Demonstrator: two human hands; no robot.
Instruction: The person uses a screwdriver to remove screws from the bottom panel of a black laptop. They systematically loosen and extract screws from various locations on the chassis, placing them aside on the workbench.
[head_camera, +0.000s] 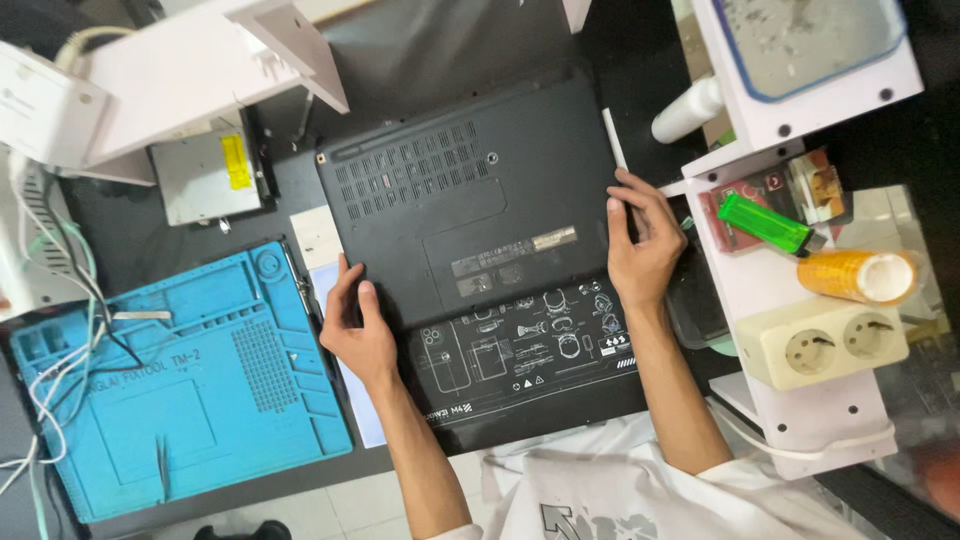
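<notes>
On the dark mat (520, 390), the laptop (470, 190) lies bottom-up — your left hand (357, 330) and right hand (640, 245) clamp its side edges; the bottom cover is still on — blue mat (180, 400) left of it.

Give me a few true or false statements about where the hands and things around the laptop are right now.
1. Both hands touch the laptop. True: left hand at its left edge, right hand at its right edge.
2. The laptop lies screen up. False: its vented underside faces up.
3. The blue mat lies left of the laptop. True.
4. The green lighter lies on the blue mat. False: it lies on the white shelf to the right.
</notes>
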